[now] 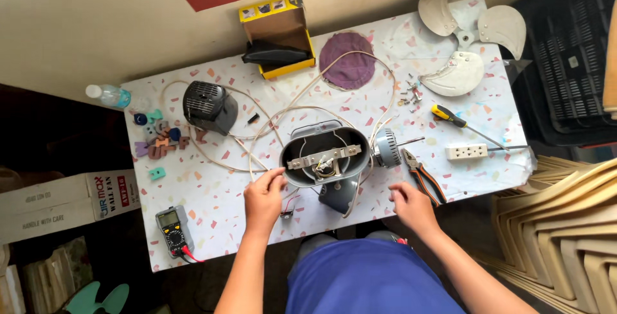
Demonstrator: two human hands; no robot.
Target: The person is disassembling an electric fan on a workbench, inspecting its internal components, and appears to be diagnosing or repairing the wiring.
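Two bare forearms without sleeves, left hand [263, 199] and right hand [411, 206] uncovered, no gloves, bright blue garment over the torso, dark trousers beneath

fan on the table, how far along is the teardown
Done: the fan blade is off and the dark rear motor cover lies apart, screws loose. In hand: left hand pinches a wire by the open grey base housing; right hand rests near the pliers. Left: the motor remains wired; multimeter lies unused.
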